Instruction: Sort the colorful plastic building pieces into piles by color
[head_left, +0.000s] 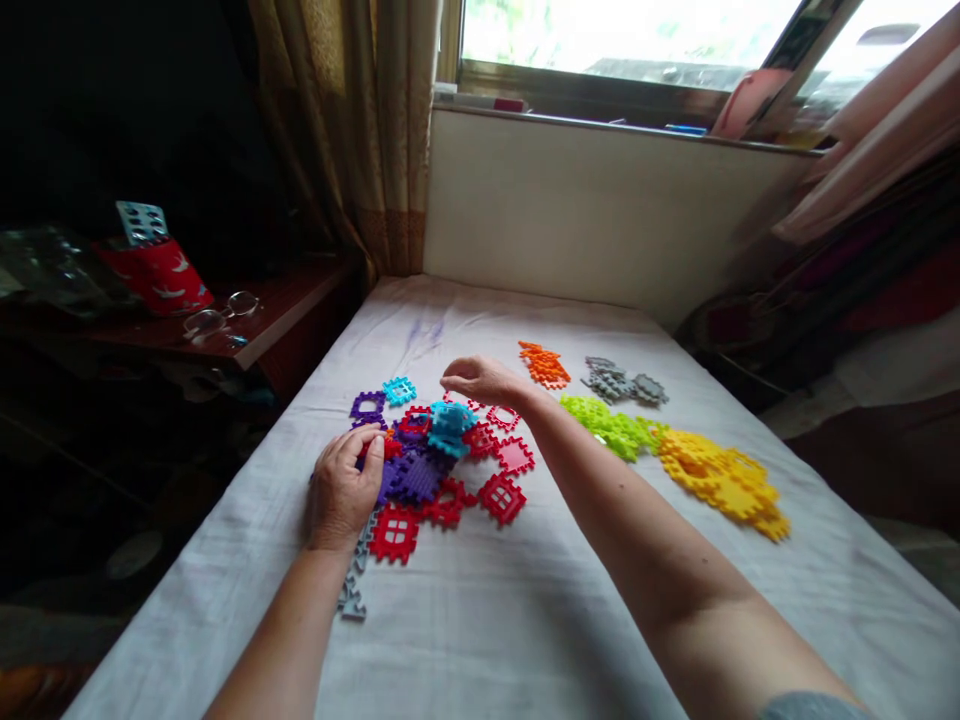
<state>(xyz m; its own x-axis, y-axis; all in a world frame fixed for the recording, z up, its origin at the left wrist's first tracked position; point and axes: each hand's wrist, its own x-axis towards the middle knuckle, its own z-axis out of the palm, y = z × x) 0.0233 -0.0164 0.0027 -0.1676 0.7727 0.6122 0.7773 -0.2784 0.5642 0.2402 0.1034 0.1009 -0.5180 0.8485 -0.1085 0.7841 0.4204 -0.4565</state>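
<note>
My left hand [349, 485] rests at the left of a pile of interlocking plastic toy tiles, its fingers curled in around red tiles with a bit of orange at the fingertips. Purple tiles [420, 476] lie beside it, and a cluster of light blue tiles [450, 428] sits on top of the pile. Over the far side of the pile is my right hand [484, 380], fingers bent and close together; what they hold, if anything, is hidden. Red tiles, among them a window-shaped tile [502, 498], spread around the pile.
Sorted groups lie to the right: orange tiles [544, 366], grey tiles [611, 380], lime green tiles [611, 427] and yellow tiles [724, 480]. Grey strips [352, 592] lie by my left wrist. Glasses [221, 318] and a red container [161, 275] stand on a side table.
</note>
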